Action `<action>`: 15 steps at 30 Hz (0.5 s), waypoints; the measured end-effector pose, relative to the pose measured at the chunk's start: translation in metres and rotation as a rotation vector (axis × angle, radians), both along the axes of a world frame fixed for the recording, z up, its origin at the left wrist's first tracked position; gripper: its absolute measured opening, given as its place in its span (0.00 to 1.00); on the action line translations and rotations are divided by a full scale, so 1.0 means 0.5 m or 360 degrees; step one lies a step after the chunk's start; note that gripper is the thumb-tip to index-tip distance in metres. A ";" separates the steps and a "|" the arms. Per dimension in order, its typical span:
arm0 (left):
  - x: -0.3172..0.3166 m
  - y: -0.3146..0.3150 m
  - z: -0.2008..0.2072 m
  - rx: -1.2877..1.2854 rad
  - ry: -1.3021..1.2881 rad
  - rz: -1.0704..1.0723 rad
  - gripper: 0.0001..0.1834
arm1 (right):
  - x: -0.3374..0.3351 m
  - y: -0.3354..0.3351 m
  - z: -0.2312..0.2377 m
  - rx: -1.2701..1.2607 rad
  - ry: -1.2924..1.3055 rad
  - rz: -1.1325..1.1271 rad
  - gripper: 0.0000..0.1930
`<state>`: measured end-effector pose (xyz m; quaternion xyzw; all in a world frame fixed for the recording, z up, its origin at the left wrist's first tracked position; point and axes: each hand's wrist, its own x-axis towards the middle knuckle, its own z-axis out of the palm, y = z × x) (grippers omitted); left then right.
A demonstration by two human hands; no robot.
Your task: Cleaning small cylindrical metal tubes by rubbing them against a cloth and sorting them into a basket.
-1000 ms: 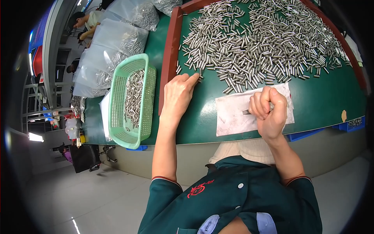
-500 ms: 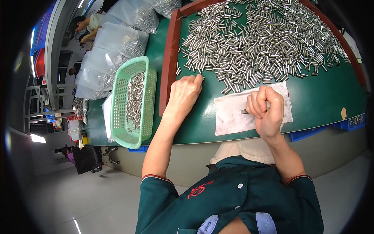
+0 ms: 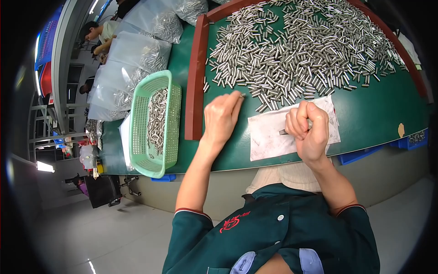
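My left hand (image 3: 222,118) is closed in a pinch over the green table, near the front edge of a wide spread of short silvery metal pins (image 3: 310,50). A small shiny metal pin (image 3: 243,95) shows at its fingertips. Closed like a fist, my right hand (image 3: 312,130) hovers above a stained white cloth (image 3: 267,146). From its little-finger side sticks out the flat grey tip (image 3: 283,132) of a small tool; the rest is mostly hidden by the fingers, so its kind is unclear.
A red-brown raised border (image 3: 195,91) edges the pins. Left of it stands a light green basket (image 3: 171,137), partly filled with pins. Clear plastic bags (image 3: 132,55) of pins lie farther left. Blue bins (image 3: 360,156) sit below the table edge; other people work at the far left.
My left hand has shifted slightly right, away from the red-brown border, still pinched. My right hand stays nearly in place, with the metal tip still jutting out. The view has shifted a little.
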<state>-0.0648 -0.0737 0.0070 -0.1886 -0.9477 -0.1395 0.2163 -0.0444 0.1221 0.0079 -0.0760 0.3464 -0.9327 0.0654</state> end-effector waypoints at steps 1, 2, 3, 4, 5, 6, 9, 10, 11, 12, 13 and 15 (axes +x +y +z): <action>0.009 0.009 -0.005 0.0246 -0.0006 -0.0113 0.05 | 0.000 0.000 -0.001 0.0007 -0.0007 0.0002 0.18; 0.023 0.012 -0.008 0.0394 -0.0086 -0.0167 0.06 | 0.000 0.000 -0.001 0.0012 -0.0015 0.0009 0.18; 0.035 0.022 -0.007 0.0573 -0.0136 -0.0165 0.07 | -0.001 0.000 -0.001 0.0022 -0.0003 0.0001 0.18; 0.050 0.028 -0.004 0.0751 -0.0184 -0.0149 0.07 | -0.001 -0.001 0.000 0.0019 -0.0002 0.0006 0.18; 0.061 0.026 -0.004 0.0865 -0.0250 -0.0118 0.08 | -0.001 -0.001 0.001 0.0026 -0.0008 0.0007 0.18; 0.066 0.026 -0.003 0.0863 -0.0248 -0.0113 0.08 | -0.001 -0.001 0.001 0.0034 -0.0013 0.0008 0.18; 0.073 0.027 0.003 0.1209 -0.0308 -0.0021 0.07 | -0.001 -0.001 0.003 0.0011 -0.0016 -0.0016 0.18; 0.072 0.026 0.002 0.1251 -0.0355 -0.0011 0.07 | -0.001 0.000 0.002 0.0013 0.0000 -0.0014 0.18; 0.071 0.023 0.001 0.1293 -0.0402 -0.0003 0.07 | -0.002 -0.001 0.001 0.0013 0.0006 -0.0014 0.18; 0.071 0.020 -0.001 0.1292 -0.0395 -0.0006 0.07 | -0.002 -0.002 0.001 0.0004 0.0001 -0.0017 0.18; 0.072 0.017 -0.004 0.1345 -0.0400 0.0008 0.07 | -0.002 -0.002 0.000 -0.0002 -0.0007 -0.0021 0.18; 0.074 0.014 -0.006 0.1399 -0.0402 0.0018 0.07 | -0.001 -0.003 -0.002 -0.0004 -0.0009 -0.0021 0.18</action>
